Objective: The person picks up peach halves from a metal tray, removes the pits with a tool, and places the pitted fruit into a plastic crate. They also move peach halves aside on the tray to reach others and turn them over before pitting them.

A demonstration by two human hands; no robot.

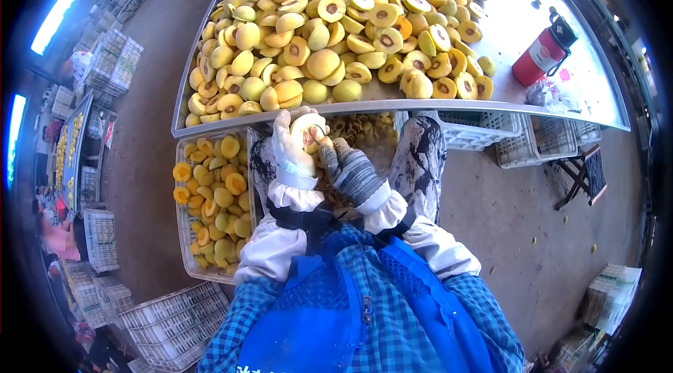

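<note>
My left hand (292, 147), in a pale glove, is closed around a yellow peach half (307, 132) with its cut face and brown centre turned up. Against that cut face rests my right hand (348, 170) in a grey knitted glove, its fingers curled. A small dark tip shows between the right fingers and the fruit; the rest of what they grip is hidden. Just beyond both hands, many halved peaches (322, 63) lie heaped on a metal table (515, 19). Below the table edge, between my knees, peelings or scraps (364, 131) are partly visible.
To my left stands a crate (184, 233) full of pitted peach halves. A red bottle (543, 50) and a plastic bag (554, 95) are on the table's right side. White crates (477, 131) sit under the table beside a folding stool (585, 175). Another crate (175, 324) is behind left.
</note>
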